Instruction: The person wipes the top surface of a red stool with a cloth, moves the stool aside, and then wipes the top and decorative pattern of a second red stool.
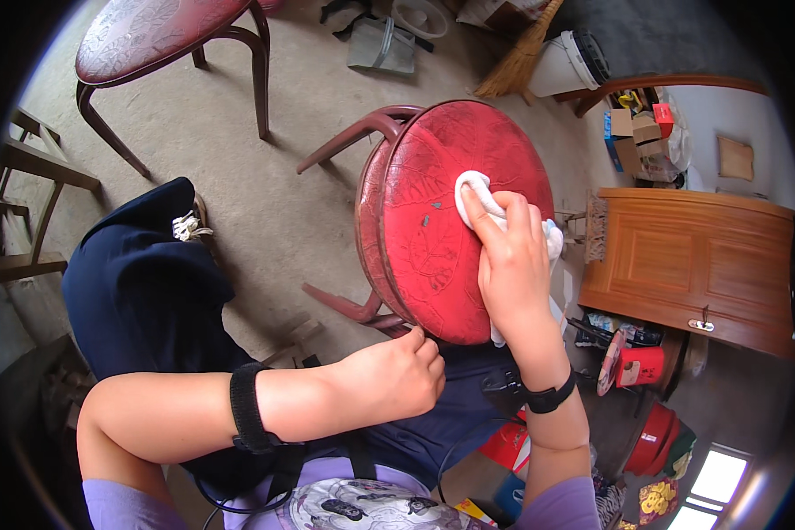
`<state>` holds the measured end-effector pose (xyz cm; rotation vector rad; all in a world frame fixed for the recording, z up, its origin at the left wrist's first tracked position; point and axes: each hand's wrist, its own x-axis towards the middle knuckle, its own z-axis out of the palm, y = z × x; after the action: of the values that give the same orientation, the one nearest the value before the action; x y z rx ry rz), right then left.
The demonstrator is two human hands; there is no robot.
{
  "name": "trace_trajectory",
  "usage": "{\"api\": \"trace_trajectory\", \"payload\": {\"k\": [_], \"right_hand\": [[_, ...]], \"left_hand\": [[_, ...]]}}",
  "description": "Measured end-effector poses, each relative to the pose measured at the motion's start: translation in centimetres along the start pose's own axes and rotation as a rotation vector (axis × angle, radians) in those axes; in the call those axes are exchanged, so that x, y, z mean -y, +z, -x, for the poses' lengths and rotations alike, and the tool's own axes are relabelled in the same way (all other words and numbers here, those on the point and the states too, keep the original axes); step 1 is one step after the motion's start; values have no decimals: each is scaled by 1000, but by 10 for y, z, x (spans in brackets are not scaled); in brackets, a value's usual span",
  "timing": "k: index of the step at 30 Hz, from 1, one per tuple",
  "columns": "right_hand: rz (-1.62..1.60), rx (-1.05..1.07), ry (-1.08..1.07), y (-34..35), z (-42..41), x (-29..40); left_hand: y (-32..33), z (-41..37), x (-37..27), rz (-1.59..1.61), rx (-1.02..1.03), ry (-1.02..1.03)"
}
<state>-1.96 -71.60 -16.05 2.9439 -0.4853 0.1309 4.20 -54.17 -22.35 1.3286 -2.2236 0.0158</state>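
Before me are round stools with red leaf-embossed seats, apparently two stacked, tilted on their side. The top seat [430, 265] faces me and shows small grey worn patches. My right hand [513, 258] presses a bunched white cloth [472, 182] onto this seat, right of its middle. Part of the cloth hangs past the seat's right edge. At the near rim, my left hand [401, 371] is curled with its fingertips at the seat's edge, gripping it; the fingertips are partly hidden. Brown stool legs [351, 136] point to the left.
Another red-seated stool [152, 33] stands upright at the upper left. Wooden furniture [46, 165] is at the left edge. A straw broom [520, 53] and a white bucket [563, 63] are at the back. On the right are a wooden door [689, 265] and a red box [639, 366].
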Motion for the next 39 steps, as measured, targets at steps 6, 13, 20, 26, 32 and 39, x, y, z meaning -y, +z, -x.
{"api": "trace_trajectory", "payload": {"k": [6, 13, 20, 26, 32, 39], "right_hand": [[-228, -5, -206, -3, 13, 24], [-17, 30, 27, -1, 7, -4], [-78, 62, 23, -8, 40, 6], [-279, 102, -56, -22, 76, 24], [-213, 33, 7, -15, 64, 36], [-179, 28, 34, -15, 64, 33]], "left_hand": [[0, 2, -7, 24, 27, 13], [1, 1, -9, 11, 35, 36], [2, 1, -10, 11, 25, 25], [2, 2, -12, 38, 37, 37], [10, 5, -13, 34, 63, 38], [4, 8, -8, -35, 82, 19]]}}
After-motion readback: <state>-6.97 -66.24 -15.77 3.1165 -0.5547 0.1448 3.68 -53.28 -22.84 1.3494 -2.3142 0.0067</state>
